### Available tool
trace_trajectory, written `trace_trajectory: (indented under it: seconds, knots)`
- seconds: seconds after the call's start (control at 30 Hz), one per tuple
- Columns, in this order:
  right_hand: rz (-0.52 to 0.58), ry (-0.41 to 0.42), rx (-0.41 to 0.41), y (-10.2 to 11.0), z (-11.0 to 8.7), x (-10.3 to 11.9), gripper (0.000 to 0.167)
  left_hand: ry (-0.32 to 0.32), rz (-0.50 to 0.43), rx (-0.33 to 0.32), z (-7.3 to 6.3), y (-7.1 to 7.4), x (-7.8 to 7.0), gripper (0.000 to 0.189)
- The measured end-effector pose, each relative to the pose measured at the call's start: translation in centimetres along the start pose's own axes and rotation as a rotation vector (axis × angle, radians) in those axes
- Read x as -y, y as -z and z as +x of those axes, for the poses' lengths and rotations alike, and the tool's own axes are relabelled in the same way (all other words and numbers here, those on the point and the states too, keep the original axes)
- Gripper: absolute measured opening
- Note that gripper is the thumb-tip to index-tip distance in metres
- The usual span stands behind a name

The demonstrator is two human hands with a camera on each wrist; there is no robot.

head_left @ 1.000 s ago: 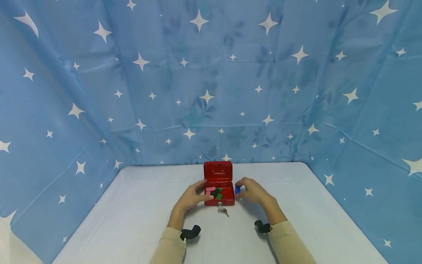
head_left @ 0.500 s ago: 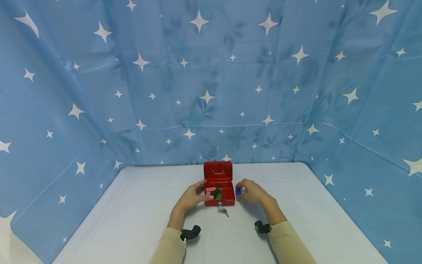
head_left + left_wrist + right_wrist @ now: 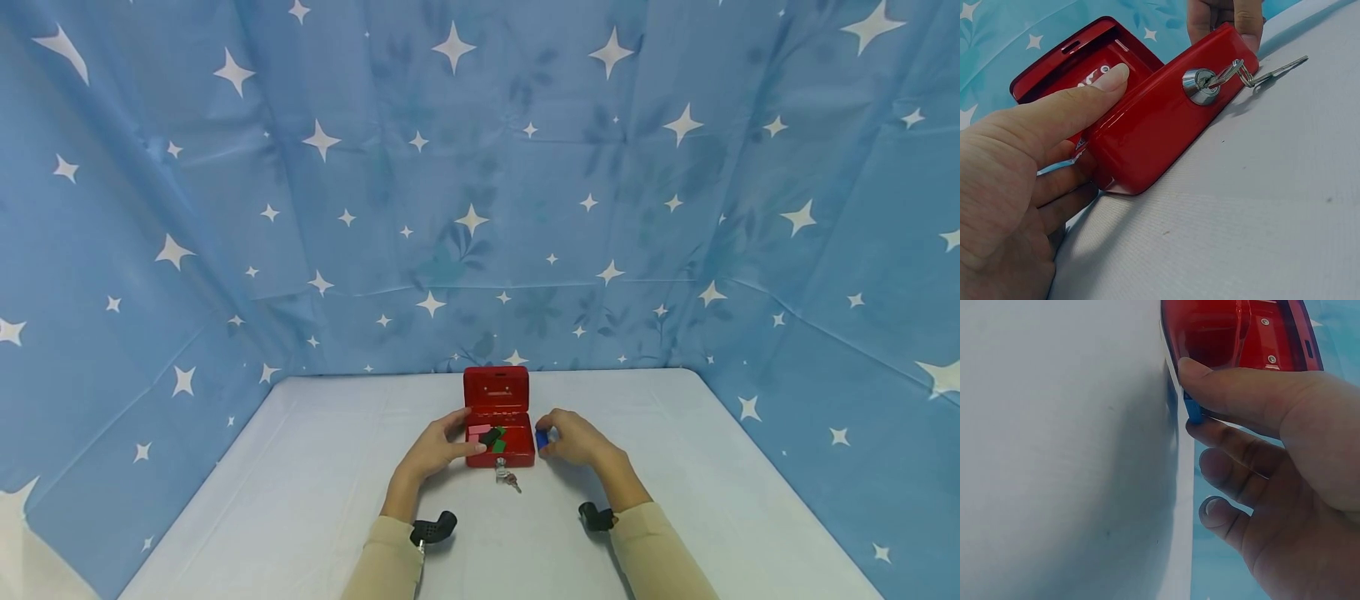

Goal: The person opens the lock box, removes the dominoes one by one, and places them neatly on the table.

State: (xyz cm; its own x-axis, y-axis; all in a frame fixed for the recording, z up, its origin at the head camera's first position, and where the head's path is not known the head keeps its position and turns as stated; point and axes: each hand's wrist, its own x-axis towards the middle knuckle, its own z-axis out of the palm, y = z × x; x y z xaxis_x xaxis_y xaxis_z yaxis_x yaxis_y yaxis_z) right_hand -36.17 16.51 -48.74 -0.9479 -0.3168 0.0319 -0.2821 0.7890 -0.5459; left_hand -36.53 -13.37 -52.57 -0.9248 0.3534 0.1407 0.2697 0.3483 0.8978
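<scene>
A small red cash box (image 3: 519,459) stands with its lid (image 3: 496,389) raised at the back. My left hand (image 3: 433,447) holds its left side, the thumb over the rim and the fingers along the outer wall in the left wrist view. Inside lie pink pieces (image 3: 478,430), green pieces (image 3: 498,447) and a black piece (image 3: 490,437). Just outside the box's right wall, my right hand (image 3: 576,438) pinches a small flat blue block (image 3: 1194,411) between thumb and forefinger. The other right fingers are loosely bent. My right hand hides part of the blue block.
A silver lock (image 3: 1200,86) with a key in it sits on the box's front, and a second key (image 3: 514,483) hangs toward the white tabletop (image 3: 322,467). Blue star-patterned curtains (image 3: 480,167) enclose the table's back and sides.
The blue block has shifted slightly toward the table's near edge, with the right fingers moving a little along with it. The left hand and the box have stayed in place.
</scene>
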Motion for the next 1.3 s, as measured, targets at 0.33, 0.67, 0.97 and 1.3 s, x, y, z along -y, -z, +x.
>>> trace_trajectory:
  seconds: [0.33,0.67,0.97,1.3]
  knots:
    - [-0.005,-0.001,0.008,0.12,-0.20,0.22,0.042,-0.005,-0.018,-0.007,-0.02,0.02,-0.10,0.083]
    - [-0.006,-0.032,0.013,0.11,-0.09,0.15,0.044,0.007,-0.007,-0.003,-0.14,0.07,-0.36,0.086]
    - [-0.020,-0.029,0.001,0.04,-0.06,-0.01,0.043,0.006,-0.020,-0.004,0.02,-0.01,-0.05,0.085]
    - [-0.024,-0.023,0.008,0.13,-0.12,0.00,0.042,0.004,-0.036,-0.004,-0.09,0.01,-0.10,0.084]
